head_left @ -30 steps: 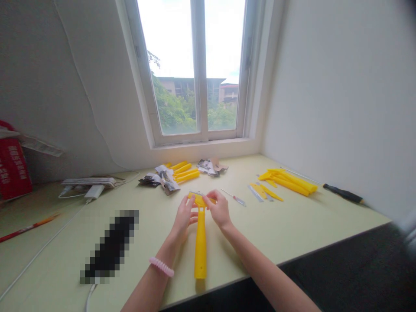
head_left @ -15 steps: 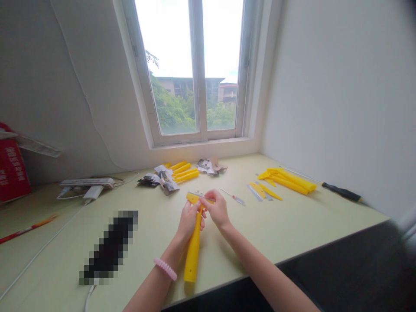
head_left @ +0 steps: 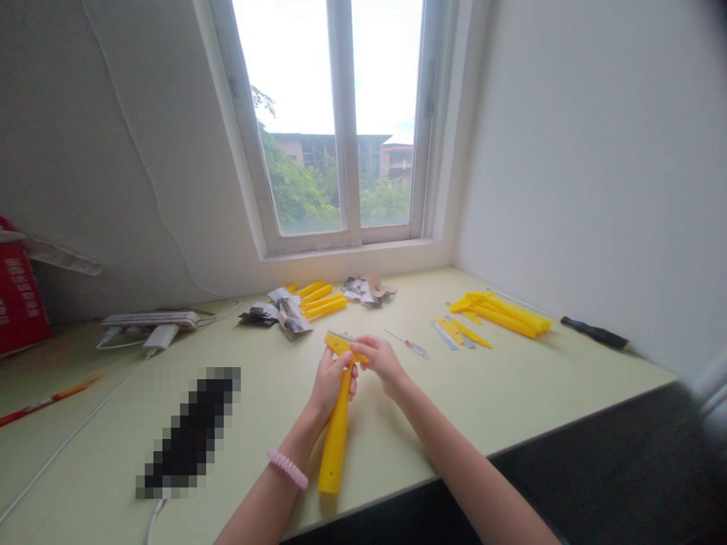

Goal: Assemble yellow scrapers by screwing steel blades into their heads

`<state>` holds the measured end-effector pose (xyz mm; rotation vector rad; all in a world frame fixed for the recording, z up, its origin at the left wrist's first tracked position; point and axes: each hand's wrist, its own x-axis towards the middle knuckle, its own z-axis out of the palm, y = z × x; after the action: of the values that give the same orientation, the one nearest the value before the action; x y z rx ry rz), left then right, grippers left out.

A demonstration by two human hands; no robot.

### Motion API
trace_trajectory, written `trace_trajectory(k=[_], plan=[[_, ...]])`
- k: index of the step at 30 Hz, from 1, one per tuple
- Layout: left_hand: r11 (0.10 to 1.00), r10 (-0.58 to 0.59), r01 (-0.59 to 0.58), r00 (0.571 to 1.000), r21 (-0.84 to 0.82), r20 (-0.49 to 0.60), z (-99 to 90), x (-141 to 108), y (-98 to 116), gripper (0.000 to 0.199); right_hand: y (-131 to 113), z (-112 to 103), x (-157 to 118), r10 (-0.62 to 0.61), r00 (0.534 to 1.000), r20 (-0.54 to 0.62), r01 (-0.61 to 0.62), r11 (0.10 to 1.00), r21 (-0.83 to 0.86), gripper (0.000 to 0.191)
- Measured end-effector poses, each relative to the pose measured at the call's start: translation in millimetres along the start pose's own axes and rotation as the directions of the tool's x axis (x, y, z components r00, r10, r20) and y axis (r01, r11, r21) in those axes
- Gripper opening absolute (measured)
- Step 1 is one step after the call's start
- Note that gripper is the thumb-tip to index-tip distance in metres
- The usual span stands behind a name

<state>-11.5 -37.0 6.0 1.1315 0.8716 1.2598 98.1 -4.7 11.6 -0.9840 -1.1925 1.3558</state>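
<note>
The left hand (head_left: 332,386) wraps closed around the yellow plastic scraper (head_left: 336,446) just below its wide head (head_left: 339,344), steadying it at a tilt near the front edge of the desk (head_left: 454,454), leaving the right hand (head_left: 380,359) free to pinch that head between thumb and fingertips.

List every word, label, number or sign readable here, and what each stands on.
Nothing can be read clearly.
Red box: white characters, too blurred to read.
Foil packets: printing, too small to read.
Pixelated patch: blurred out, nothing readable.
Yellow scraper: no text shows.
</note>
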Motion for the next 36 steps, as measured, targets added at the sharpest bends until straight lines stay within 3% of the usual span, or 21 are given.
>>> trace_trajectory(k=[12, 21, 25, 32, 36], plan=[[0.998, -0.031, 0.034, 0.998, 0.054, -0.046, 4.9, -2, 3, 0.031, -8, -2, -4, 0.049, 0.999, 0.009, -0.048, 0.997, -0.052, 0.019], [0.999, -0.049, 0.049, 0.998, 0.017, 0.032, -3.7, 3, -4, 0.026, -2, -3, 0, 0.017, 1.0, 0.005, -0.016, 0.99, -0.137, 0.012], [0.998, -0.063, 0.062, 0.997, 0.026, 0.042, -7.2, 6, -8, 0.027, 0, -7, 2, 0.075, 0.996, 0.049, -0.067, 0.986, -0.15, 0.013], [0.986, -0.157, 0.154, 0.987, 0.056, 0.04, -10.3, 8, -15, 0.027, 4, -10, 3, 0.054, 0.992, 0.114, -0.035, 0.986, -0.165, 0.01], [0.98, -0.197, 0.195, 0.98, 0.044, 0.033, -9.0, 6, -15, 0.027, 6, -10, 3, 0.071, 0.993, 0.093, -0.052, 0.98, -0.19, 0.009]])
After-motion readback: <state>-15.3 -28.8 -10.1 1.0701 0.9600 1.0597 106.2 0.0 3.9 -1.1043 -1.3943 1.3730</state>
